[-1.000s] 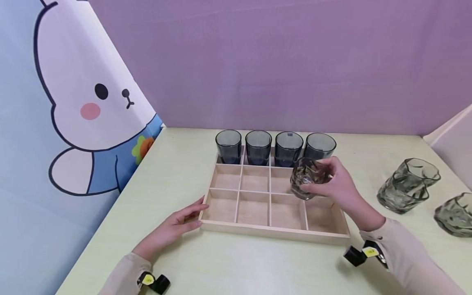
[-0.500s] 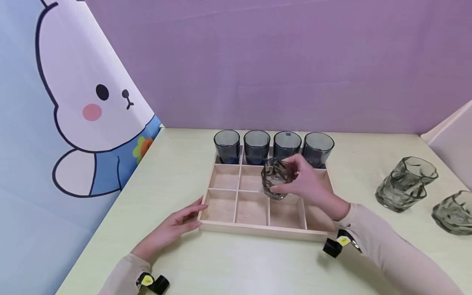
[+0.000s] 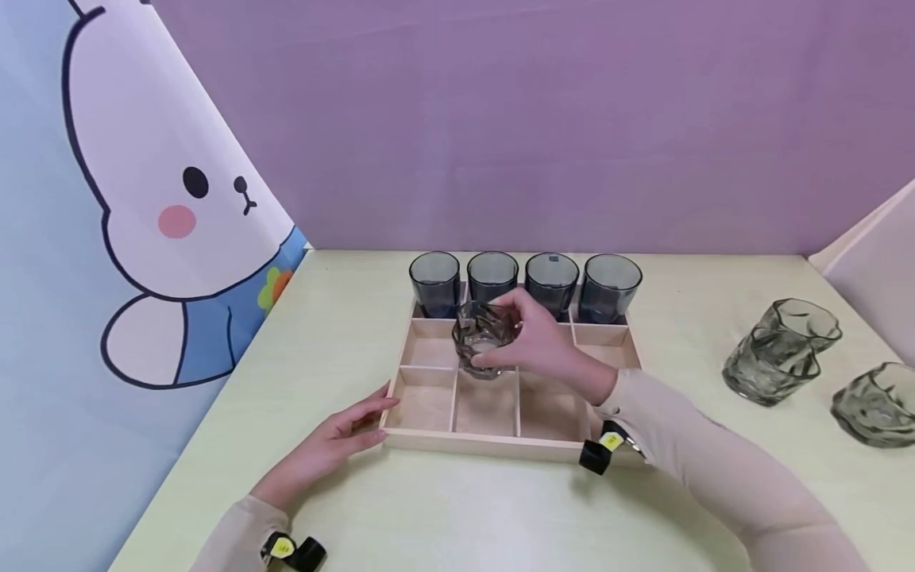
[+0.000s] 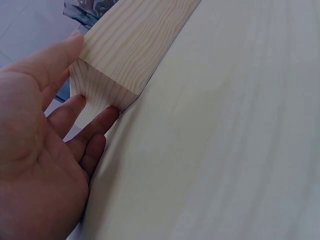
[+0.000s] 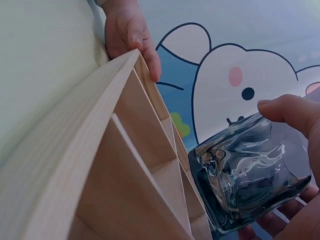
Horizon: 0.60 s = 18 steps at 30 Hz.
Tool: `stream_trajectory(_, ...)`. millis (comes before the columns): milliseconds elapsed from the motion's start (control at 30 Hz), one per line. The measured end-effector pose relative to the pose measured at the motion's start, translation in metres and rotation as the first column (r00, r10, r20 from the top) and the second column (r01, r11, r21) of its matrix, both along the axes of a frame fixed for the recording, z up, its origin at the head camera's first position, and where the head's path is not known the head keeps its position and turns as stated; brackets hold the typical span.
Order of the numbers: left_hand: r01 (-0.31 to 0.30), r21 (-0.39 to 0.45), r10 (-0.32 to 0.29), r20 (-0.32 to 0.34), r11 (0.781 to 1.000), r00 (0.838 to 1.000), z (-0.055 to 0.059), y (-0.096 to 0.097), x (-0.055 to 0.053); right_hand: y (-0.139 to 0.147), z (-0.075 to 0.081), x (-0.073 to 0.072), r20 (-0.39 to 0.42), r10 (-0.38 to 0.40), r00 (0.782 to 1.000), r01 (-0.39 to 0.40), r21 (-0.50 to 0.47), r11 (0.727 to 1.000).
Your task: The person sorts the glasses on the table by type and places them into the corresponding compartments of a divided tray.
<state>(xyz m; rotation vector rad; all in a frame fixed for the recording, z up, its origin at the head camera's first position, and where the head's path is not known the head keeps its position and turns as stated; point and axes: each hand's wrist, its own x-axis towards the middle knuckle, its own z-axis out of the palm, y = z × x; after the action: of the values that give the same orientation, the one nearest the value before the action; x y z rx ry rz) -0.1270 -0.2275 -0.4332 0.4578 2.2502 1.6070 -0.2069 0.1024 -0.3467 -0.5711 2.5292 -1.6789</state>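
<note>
My right hand [image 3: 536, 338] grips a short, wavy-sided grey glass [image 3: 480, 342] between thumb and fingers. It holds the glass over the middle row of a pale wooden tray [image 3: 486, 446] with compartments, left of the tray's centre. In the right wrist view the faceted glass [image 5: 250, 175] is beside the dividers, thumb on its upper edge. The left hand [image 3: 336, 441] touches the tray's front left corner with its fingers and thumb. Up close in the left wrist view, fairly straight fingers [image 4: 95, 122] rest against the corner's wooden end.
Several taller smooth grey-blue glasses [image 3: 436, 286] stand along the tray's back row. On the table's right are two wavy glasses close together [image 3: 772, 357] and another wavy glass [image 3: 875, 405]. A purple backdrop [image 3: 500, 119] rises behind the table.
My right hand has carried the wavy glass leftward across the tray, from its right half to left of centre. The left hand stays at the front left corner.
</note>
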Motion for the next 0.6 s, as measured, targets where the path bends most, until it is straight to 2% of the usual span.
stream_trajectory(233, 0.015, 0.022, -0.015, -0.024, 1.000, 1.000, -0.001, -0.001, 0.000, -0.025, -0.001, -0.007, 0.072, 0.035, 0.997, -0.028, -0.088, 0.996)
stream_trajectory(600, 0.020, 0.020, -0.020, -0.031, 1.000, 0.999, -0.002, -0.001, -0.002, -0.052, -0.007, -0.020, 0.029, 0.030, 0.999, -0.027, -0.088, 0.996)
